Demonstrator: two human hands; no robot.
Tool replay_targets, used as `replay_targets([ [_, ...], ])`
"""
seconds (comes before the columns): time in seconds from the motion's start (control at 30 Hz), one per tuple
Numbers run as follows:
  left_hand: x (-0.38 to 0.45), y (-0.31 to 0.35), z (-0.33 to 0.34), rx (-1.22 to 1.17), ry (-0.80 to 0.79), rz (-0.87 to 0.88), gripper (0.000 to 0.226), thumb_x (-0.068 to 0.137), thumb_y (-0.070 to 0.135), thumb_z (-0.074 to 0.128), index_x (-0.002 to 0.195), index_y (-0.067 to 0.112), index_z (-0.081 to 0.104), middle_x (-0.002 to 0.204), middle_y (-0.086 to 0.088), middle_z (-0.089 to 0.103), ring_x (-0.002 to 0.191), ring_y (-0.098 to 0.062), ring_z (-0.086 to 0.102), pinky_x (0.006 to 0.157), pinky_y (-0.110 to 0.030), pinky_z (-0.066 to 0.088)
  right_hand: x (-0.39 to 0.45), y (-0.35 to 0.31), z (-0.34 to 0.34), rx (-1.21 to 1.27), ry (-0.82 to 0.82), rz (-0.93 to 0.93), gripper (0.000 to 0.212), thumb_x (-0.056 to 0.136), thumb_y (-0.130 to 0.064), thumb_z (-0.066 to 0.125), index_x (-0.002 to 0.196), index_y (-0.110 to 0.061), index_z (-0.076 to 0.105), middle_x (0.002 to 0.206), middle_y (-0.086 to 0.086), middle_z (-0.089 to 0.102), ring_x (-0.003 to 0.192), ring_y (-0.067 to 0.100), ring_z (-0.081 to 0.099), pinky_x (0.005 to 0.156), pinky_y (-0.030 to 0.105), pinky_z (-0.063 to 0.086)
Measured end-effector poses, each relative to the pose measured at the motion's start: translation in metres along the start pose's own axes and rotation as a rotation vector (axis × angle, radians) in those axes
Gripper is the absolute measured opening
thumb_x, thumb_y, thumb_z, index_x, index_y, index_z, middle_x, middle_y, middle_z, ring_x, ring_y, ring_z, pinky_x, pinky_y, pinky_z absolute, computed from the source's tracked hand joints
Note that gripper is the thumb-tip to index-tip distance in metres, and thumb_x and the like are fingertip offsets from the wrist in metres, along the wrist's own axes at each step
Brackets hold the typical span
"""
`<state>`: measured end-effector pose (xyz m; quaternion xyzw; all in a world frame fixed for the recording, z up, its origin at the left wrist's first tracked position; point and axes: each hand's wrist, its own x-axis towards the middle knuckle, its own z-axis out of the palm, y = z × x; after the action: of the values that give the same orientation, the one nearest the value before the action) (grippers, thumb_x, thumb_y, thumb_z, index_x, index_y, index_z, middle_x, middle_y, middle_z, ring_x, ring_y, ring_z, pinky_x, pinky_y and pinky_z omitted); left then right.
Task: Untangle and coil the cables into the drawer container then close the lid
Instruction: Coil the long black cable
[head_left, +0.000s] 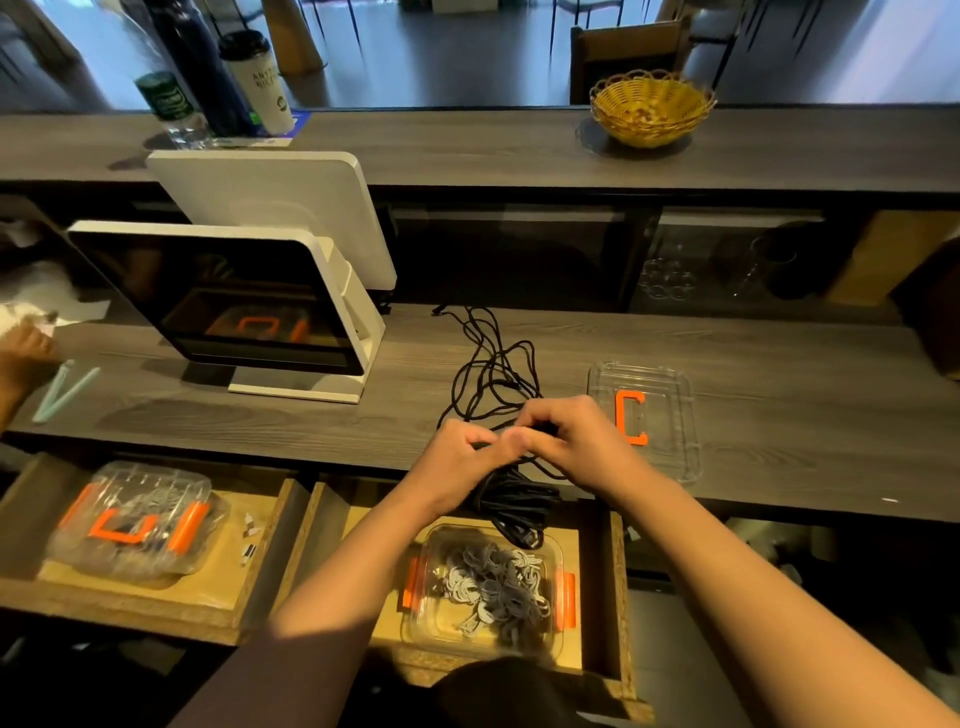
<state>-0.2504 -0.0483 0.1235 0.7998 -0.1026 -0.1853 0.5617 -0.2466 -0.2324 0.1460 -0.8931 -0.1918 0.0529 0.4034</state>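
Note:
A black cable (491, 358) lies in loose tangled loops on the grey counter. Part of it is wound into a thick coil (514, 501) that hangs below my hands over the open drawer. My left hand (457, 462) grips the top of that coil. My right hand (571, 436) pinches the cable right next to it, fingers curled. Below, a clear container (415, 623) with orange clips sits in the drawer and holds grey and white coiled cables (493, 587). Its clear lid (670, 415) with an orange clip lies on the counter to the right of my hands.
A white point-of-sale screen (234, 306) stands on the counter at left. A second closed clear container (130, 525) sits in the left drawer. Another person's hand (21, 353) is at the far left edge. A yellow basket (652, 106), cup and bottles stand on the upper ledge.

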Motion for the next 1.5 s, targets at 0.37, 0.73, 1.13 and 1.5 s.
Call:
replay_targets([
  [0.37, -0.004, -0.011, 0.0, -0.68, 0.249, -0.411, 0.023, 0.094, 0.032, 0.062, 0.092, 0.011, 0.07, 0.083, -0.009, 0.07, 0.078, -0.022, 0.065, 0.07, -0.033, 0.052, -0.002, -0.013, 0.013, -0.173, -0.294, 0.134, 0.032, 0.1, -0.018, 0.053, 0.13, -0.028, 0.054, 0.113, -0.003, 0.066, 0.103, 0.01, 0.062, 0.092, 0.031, 0.053],
  [0.73, 0.01, -0.012, 0.009, -0.758, 0.925, -0.585, 0.023, 0.088, 0.031, 0.067, 0.076, 0.012, 0.062, 0.065, -0.004, 0.056, 0.054, -0.015, 0.049, 0.048, -0.028, 0.038, -0.016, -0.02, 0.066, -0.183, -0.053, 0.045, 0.031, 0.101, -0.023, 0.051, 0.132, -0.02, 0.055, 0.094, 0.001, 0.071, 0.087, 0.016, 0.065, 0.078, 0.032, 0.05],
  [1.13, 0.004, -0.008, 0.0, -0.157, 0.985, -0.299, 0.05, 0.096, 0.035, 0.063, 0.055, 0.01, 0.049, 0.051, -0.004, 0.043, 0.048, -0.014, 0.038, 0.051, -0.03, 0.032, -0.013, -0.032, 0.056, 0.276, -0.183, 0.076, 0.032, 0.101, -0.017, 0.049, 0.129, -0.028, 0.06, 0.112, -0.008, 0.069, 0.102, 0.005, 0.064, 0.091, 0.024, 0.052],
  [1.5, 0.003, 0.003, -0.009, -0.102, 0.959, -0.164, 0.05, 0.095, 0.028, 0.066, 0.052, 0.011, 0.047, 0.047, -0.001, 0.042, 0.047, -0.014, 0.034, 0.049, -0.022, 0.031, 0.006, -0.041, 0.069, -0.511, 0.319, -0.363, 0.031, 0.101, -0.035, 0.039, 0.103, -0.016, 0.064, 0.101, 0.002, 0.057, 0.095, 0.018, 0.047, 0.083, 0.033, 0.032],
])
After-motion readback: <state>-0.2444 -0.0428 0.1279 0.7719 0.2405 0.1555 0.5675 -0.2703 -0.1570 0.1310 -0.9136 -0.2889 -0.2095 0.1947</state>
